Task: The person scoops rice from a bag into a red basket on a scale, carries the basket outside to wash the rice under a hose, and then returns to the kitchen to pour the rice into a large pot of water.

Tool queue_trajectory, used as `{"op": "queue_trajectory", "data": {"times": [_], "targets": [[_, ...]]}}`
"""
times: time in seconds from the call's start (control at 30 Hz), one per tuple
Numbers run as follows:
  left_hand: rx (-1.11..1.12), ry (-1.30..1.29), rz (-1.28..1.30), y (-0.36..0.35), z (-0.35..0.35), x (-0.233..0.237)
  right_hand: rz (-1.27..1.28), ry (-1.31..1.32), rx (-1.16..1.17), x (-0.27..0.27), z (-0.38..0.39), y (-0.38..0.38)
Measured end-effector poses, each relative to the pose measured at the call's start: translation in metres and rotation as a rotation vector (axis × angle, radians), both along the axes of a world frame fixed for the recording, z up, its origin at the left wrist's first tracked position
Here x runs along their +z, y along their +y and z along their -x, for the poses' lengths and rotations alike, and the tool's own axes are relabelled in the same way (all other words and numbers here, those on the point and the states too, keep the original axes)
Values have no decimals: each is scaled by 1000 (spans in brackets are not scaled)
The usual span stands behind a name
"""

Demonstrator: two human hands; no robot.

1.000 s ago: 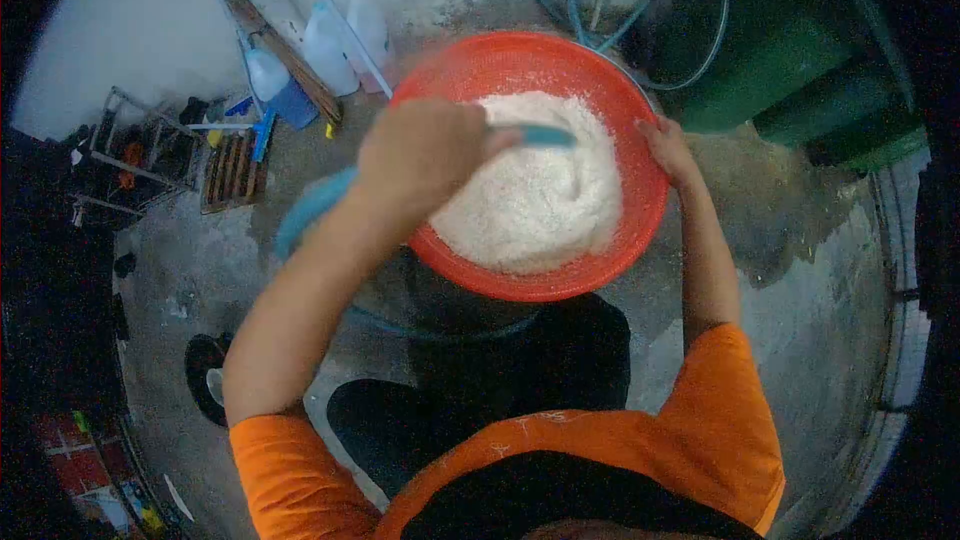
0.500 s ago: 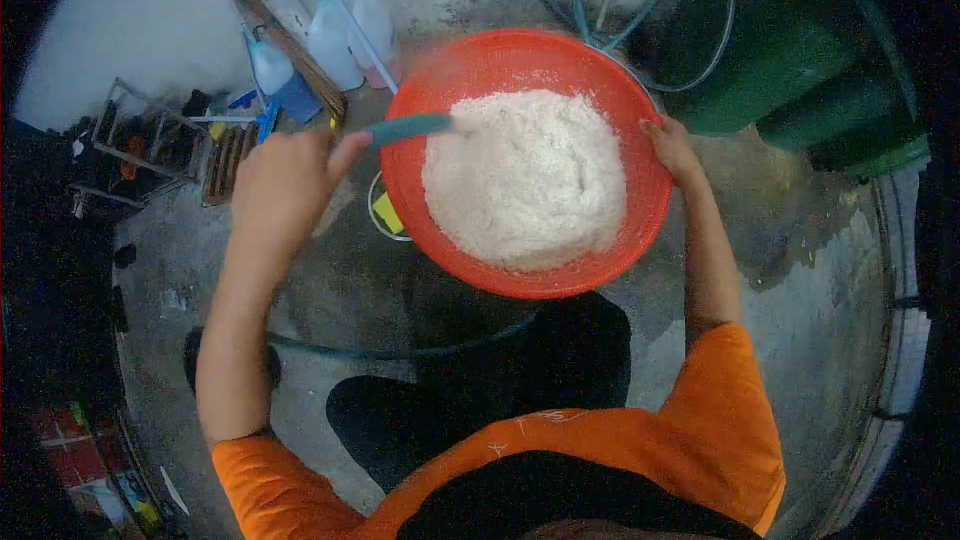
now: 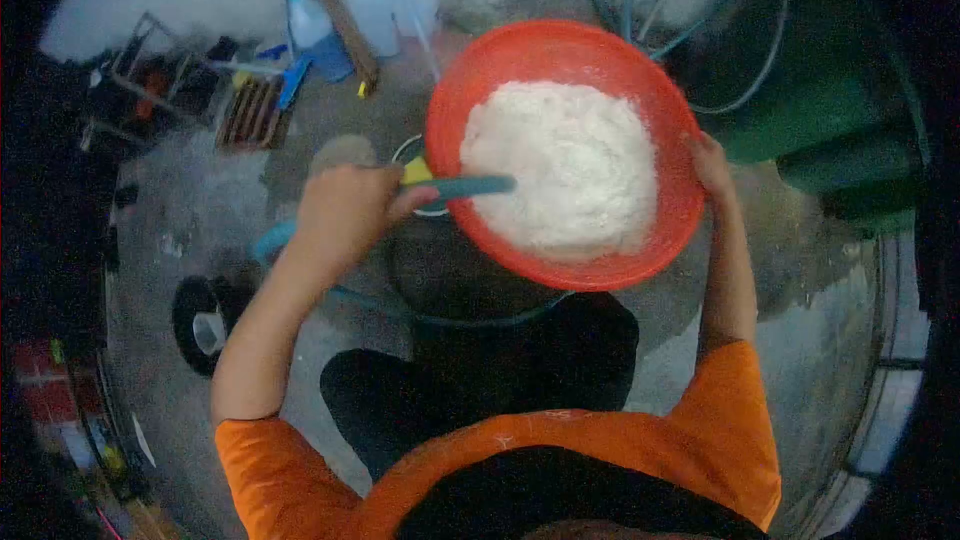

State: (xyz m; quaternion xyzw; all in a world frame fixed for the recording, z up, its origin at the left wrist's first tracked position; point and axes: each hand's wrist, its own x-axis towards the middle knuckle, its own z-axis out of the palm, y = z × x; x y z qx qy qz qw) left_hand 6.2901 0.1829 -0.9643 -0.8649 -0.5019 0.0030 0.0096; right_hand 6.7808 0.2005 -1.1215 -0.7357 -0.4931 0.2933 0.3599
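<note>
My left hand point(image 3: 345, 215) is closed around a blue-green hose point(image 3: 465, 187), whose open end points over the left side of a red basin point(image 3: 480, 60). Inside the basin lies a broad heap of white, grainy material point(image 3: 565, 165); I cannot make out what it is exactly. My right hand point(image 3: 709, 165) grips the basin's right rim, with its fingers partly hidden. The basin is held up above the floor, in front of my knees. Partly behind its left edge shows a round container with a yellow object point(image 3: 417, 171).
White-blue jugs point(image 3: 375, 10) stand by the wall, near a wooden stick point(image 3: 335, 15). A metal rack point(image 3: 150, 80) is at the left. Coiled hose hangs at the top right beside a large green container point(image 3: 790, 120). A round black object point(image 3: 195, 325) lies on the floor.
The hose end has moved down and right, from the basin's upper left to its lower left. The whole view has shifted, with the basin now further right in it.
</note>
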Motion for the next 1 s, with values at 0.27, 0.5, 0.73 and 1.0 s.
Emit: {"op": "queue_trajectory", "data": {"times": [0.27, 0.5, 0.73, 1.0], "targets": [[542, -240, -198, 4, 135, -28, 11, 70, 51, 2, -2, 0], [842, -59, -193, 30, 245, -135, 42, 140, 24, 10, 3, -4], [740, 168, -713, 69, 279, -201, 44, 190, -44, 24, 20, -10], [328, -1223, 440, 114, 93, -177, 88, 84, 3, 22, 13, -9]]}}
